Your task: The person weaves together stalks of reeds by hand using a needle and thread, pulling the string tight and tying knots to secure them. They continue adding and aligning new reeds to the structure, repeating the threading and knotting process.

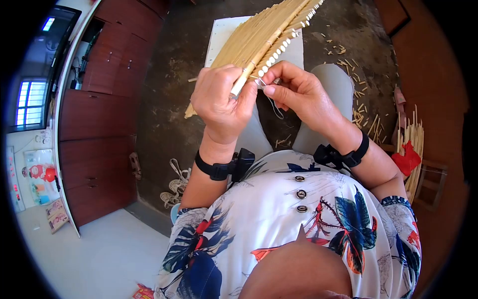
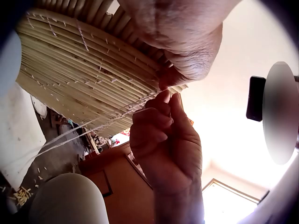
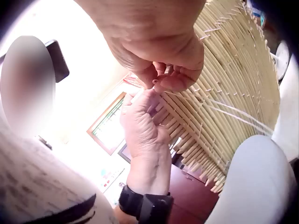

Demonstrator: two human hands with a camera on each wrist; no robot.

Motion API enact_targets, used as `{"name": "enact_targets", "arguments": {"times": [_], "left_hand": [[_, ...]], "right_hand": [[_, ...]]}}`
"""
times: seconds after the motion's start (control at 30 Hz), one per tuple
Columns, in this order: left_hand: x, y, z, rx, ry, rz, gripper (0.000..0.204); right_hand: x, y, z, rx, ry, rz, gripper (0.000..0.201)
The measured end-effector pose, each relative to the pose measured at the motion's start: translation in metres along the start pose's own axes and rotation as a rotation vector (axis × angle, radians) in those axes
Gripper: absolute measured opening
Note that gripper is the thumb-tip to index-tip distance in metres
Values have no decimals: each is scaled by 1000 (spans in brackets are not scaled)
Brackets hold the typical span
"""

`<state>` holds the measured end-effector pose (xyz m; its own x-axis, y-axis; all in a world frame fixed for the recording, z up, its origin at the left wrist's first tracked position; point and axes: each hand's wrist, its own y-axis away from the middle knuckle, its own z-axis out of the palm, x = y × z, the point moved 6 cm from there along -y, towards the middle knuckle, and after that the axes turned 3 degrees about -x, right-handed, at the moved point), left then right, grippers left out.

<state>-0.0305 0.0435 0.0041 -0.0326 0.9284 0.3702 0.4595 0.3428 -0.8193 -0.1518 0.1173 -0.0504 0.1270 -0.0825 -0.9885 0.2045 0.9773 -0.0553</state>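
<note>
A mat of thin straw-coloured sticks (image 1: 244, 40), bound side by side with stitched thread, slants up and away from the person. My left hand (image 1: 218, 94) grips its near corner, fingers curled over the edge stick. Close beside it, my right hand (image 1: 304, 95) pinches white thread (image 1: 275, 109) at that corner, thumb against forefinger. In the left wrist view two strands of the thread (image 2: 70, 134) run taut from the fingers across the mat. The fingertips of both hands nearly meet in the right wrist view, and the curled fingers partly hide the thread's end.
Under the mat lies a white board (image 1: 224, 31). Cut stick pieces (image 1: 359, 89) litter the dark floor to the right, near a bundle of long sticks (image 1: 414, 132) with a red cloth (image 1: 407, 158). Reddish-brown cabinets (image 1: 97, 117) line the left; the person's knees flank the work.
</note>
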Motion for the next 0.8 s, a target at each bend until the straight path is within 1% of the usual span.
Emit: {"name": "enact_targets", "arguments": {"times": [0.07, 0.1, 0.17, 0.2, 0.27, 0.3, 0.37, 0.4, 0.47, 0.5, 0.57, 0.6, 0.67, 0.7, 0.77, 0.8], "left_hand": [[-6, -1, -5, 3, -19, -48, 22], [-6, -2, -6, -2, -27, -33, 22], [-12, -3, -9, 46, 9, -111, 22], [-11, -5, -8, 38, 3, -96, 22], [-16, -6, -10, 133, 87, -180, 21], [-15, -8, -10, 129, 82, -164, 21], [-17, -10, -9, 118, 96, -211, 21], [-19, -11, -9, 113, 105, -220, 22], [-19, -15, -9, 79, 74, -202, 21], [-19, -17, -8, 57, 48, -192, 21], [-20, -20, -7, 74, 76, -169, 21], [-21, -22, -7, 70, 84, -185, 20], [-22, -26, -8, 64, 93, -196, 20], [-24, -28, -7, 52, 86, -202, 19], [-25, -32, -6, 45, 77, -204, 19], [-24, -33, -6, 49, 75, -198, 18]], "right_hand": [[-1, -6, 8, -20, -109, 16, 10], [-4, -9, 10, -20, -117, 1, 10], [-9, -12, 12, 2, -116, 32, 9], [-11, -13, 13, 5, -127, 17, 9], [-11, -13, 14, 68, -111, 36, 9], [-12, -14, 15, 68, -117, 21, 9], [-16, -15, 15, 106, 20, -69, 8], [-16, -16, 15, 108, 11, -79, 8], [-30, -14, 11, 231, 318, -279, 11], [-31, -15, 11, 233, 314, -289, 11], [-31, -17, 10, 225, 266, -290, 11], [-35, -18, 6, 228, 266, -298, 11], [-19, -24, 12, 1, -479, 84, 10], [-21, -24, 14, 1, -478, 79, 10], [-26, -21, 13, 101, -428, 25, 10], [-26, -21, 11, 102, -428, 22, 10]]}}
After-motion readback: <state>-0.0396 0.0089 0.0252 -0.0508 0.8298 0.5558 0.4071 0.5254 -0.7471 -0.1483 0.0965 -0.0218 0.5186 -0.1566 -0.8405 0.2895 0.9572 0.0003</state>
